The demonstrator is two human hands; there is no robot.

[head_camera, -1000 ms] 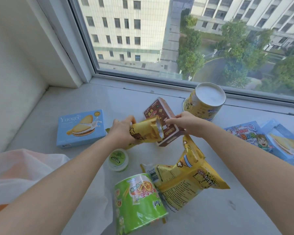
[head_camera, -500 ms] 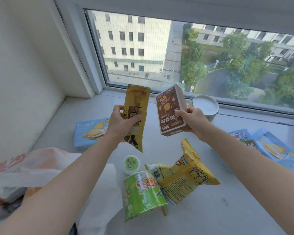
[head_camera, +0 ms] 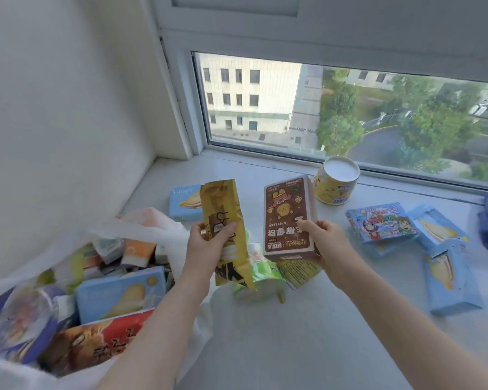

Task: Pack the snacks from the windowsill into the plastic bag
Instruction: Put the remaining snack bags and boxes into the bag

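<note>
Carrying two snacks: we note left hand (head_camera: pixel 209 246) clasping yellow packet (head_camera: pixel 223 220), right hand (head_camera: pixel 320 240) clasping brown box (head_camera: pixel 289 218), above windowsill (head_camera: pixel 307 333). Next: lower into plastic bag (head_camera: pixel 141 229) at left, seemingly open.

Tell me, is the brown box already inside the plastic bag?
No, the brown box is held up in the right hand above the windowsill, well to the right of the plastic bag.

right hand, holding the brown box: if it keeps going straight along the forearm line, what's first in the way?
Likely the yellow can by the window; the right hand and its brown box point up-left toward it. Depth unclear, so it might pass left of it.
</note>
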